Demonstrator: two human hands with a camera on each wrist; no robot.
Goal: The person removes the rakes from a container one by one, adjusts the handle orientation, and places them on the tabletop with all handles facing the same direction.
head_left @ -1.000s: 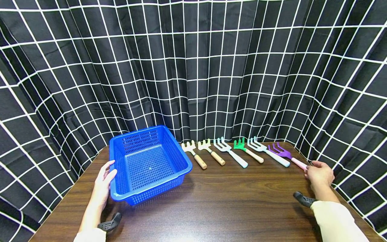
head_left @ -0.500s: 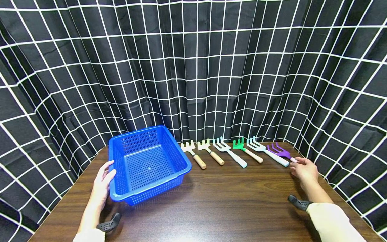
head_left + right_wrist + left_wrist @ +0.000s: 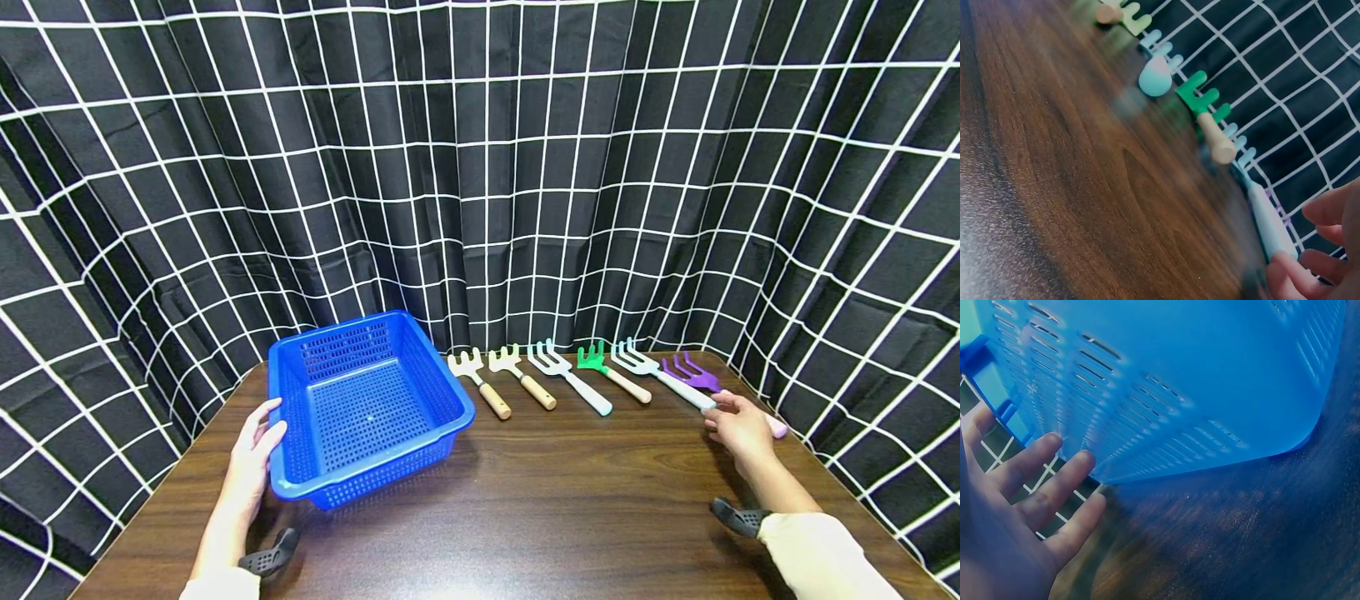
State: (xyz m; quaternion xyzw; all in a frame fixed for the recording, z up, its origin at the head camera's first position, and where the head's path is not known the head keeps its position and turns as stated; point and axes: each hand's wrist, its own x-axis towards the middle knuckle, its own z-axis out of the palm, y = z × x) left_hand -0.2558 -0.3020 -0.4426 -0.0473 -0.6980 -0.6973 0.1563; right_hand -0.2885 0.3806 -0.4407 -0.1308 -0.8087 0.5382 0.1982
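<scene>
My left hand (image 3: 251, 450) rests against the left side of a blue plastic basket (image 3: 442, 433). The left wrist view shows its fingers (image 3: 1054, 494) straight and spread by the slotted wall. At the right, my right hand (image 3: 742, 425) is at the handle end of a light blue hand fork (image 3: 686, 390). In the right wrist view, fingertips (image 3: 1285, 265) touch or nearly touch that handle (image 3: 1270, 222), with a gap between thumb and fingers. Behind this hand lies a purple hand fork (image 3: 701, 379), its pink handle end (image 3: 778, 428) showing past the hand.
Left of the light blue fork, a row holds a green fork (image 3: 594, 358), another pale blue fork (image 3: 588, 392), and two cream forks with wooden handles (image 3: 538, 392), (image 3: 495, 400). All lie on the brown table (image 3: 555, 500). A black gridded curtain (image 3: 525, 208) surrounds the back and sides.
My right hand has let go of the purple fork's pink handle and moved left to the light blue fork's handle end. The left hand and basket have stayed in place.
</scene>
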